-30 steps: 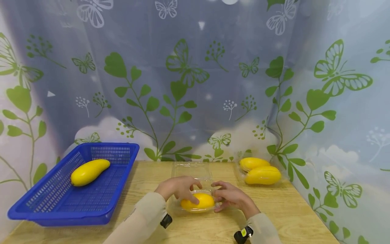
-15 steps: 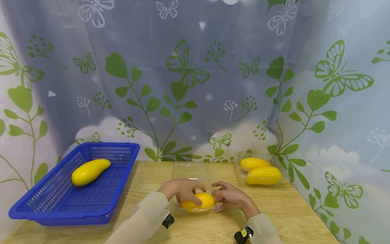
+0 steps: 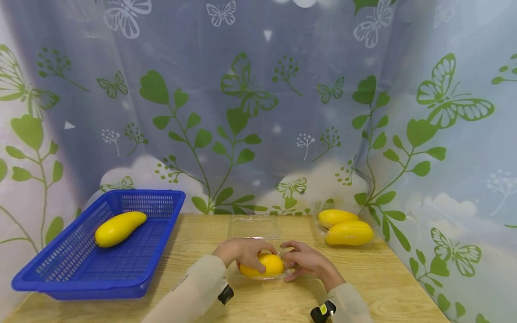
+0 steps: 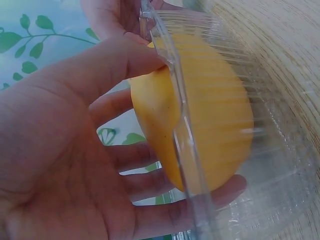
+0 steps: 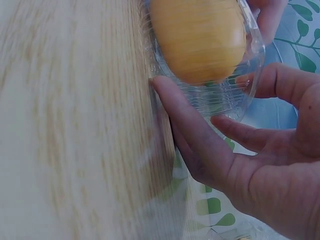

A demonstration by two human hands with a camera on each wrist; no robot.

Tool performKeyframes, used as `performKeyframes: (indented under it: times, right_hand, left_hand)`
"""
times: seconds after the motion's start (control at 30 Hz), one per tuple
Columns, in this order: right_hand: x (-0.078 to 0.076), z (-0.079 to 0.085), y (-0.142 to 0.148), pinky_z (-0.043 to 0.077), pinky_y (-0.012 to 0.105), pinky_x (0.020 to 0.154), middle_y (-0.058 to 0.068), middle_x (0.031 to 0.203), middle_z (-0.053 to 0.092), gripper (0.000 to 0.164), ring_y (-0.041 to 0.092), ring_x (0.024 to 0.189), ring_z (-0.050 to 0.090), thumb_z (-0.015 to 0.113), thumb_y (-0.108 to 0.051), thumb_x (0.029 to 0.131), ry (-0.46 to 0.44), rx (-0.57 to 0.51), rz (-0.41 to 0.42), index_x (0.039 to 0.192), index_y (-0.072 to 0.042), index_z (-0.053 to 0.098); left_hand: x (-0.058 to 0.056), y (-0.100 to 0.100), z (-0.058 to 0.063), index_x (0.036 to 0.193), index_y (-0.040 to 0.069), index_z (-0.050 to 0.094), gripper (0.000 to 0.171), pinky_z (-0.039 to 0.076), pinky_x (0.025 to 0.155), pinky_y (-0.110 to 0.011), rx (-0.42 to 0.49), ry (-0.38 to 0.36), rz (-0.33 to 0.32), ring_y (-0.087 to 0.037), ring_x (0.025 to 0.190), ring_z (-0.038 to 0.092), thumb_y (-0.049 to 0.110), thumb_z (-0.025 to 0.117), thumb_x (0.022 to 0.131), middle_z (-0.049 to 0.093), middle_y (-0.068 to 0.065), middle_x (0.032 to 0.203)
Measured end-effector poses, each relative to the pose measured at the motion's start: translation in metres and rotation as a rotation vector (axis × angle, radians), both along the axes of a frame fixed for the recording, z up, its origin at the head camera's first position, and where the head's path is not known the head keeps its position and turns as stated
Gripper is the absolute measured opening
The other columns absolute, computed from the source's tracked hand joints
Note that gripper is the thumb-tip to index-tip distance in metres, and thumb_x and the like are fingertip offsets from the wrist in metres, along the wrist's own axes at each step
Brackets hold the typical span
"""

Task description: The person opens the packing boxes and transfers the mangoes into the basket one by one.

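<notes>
A yellow mango (image 3: 271, 265) lies in the base of a clear plastic clamshell box (image 4: 270, 190) in front of me, and the box's lid (image 3: 253, 226) is folded back away from me. My left hand (image 3: 246, 255) holds the mango from the left, thumb on its near side and fingers reaching round behind it. At the box's right end, my right hand (image 3: 308, 261) grips the clear wall with bent fingers and thumb, as the right wrist view (image 5: 270, 145) shows. The mango's far left side is hidden by my left hand.
To the left, a blue plastic basket (image 3: 164, 233) holds one long mango (image 3: 120, 229). Two mangoes (image 3: 348, 233) sit in another clear box at the back right. A patterned curtain (image 3: 258, 134) rises behind the wooden table (image 3: 387, 278).
My left hand has shifted slightly right and closed more around the mango. The mango has moved only slightly. My right hand stays at the box's right end.
</notes>
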State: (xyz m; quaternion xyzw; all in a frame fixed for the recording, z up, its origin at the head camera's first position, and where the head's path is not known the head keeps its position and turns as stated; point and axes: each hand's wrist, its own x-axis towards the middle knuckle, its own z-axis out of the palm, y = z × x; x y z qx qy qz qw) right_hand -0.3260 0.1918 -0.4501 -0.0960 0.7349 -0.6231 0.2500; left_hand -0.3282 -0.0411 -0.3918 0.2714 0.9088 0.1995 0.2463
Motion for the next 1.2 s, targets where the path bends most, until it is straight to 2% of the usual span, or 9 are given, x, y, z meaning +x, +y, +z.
performKeyframes:
  times: [0.33,0.53,1.0,1.2]
  right_hand:
    - [0.002,0.002,0.000,0.065,0.046,0.077,0.014,0.109,0.050,0.061,0.015,0.078,0.052,0.053,-0.011,0.102,-0.005,0.000,0.005,0.154,0.007,0.028]
    - [0.001,0.001,0.000,0.065,0.045,0.076,0.016,0.112,0.052,0.060,0.015,0.080,0.057,0.053,-0.012,0.102,-0.006,0.005,-0.001,0.154,0.006,0.029]
    - [0.002,0.004,-0.002,0.065,0.047,0.076,0.008,0.095,0.048,0.063,0.015,0.076,0.049,0.054,-0.009,0.098,-0.017,0.013,-0.012,0.154,0.006,0.029]
    - [0.001,0.003,-0.002,0.065,0.047,0.076,0.006,0.091,0.048,0.062,0.014,0.076,0.050,0.053,-0.009,0.099,-0.014,0.005,-0.010,0.154,0.007,0.028]
  left_hand:
    - [0.001,-0.001,0.002,0.135,0.031,0.060,0.049,0.061,0.061,-0.038,-0.002,0.051,-0.026,-0.016,0.094,0.062,0.022,0.077,0.090,0.062,-0.005,0.130]
    - [0.001,-0.003,0.001,0.133,0.033,0.059,0.047,0.060,0.061,-0.037,0.003,0.047,-0.018,-0.016,0.098,0.060,0.023,0.077,0.091,0.061,-0.006,0.132]
    - [0.002,-0.009,0.011,0.135,0.030,0.059,0.050,0.061,0.061,-0.039,0.037,0.079,-0.013,-0.021,0.104,0.063,0.021,0.078,0.090,0.063,-0.009,0.134]
    - [0.003,-0.012,0.015,0.134,0.031,0.059,0.049,0.059,0.061,-0.035,0.033,0.098,-0.015,-0.024,0.110,0.064,0.022,0.079,0.090,0.063,-0.008,0.135]
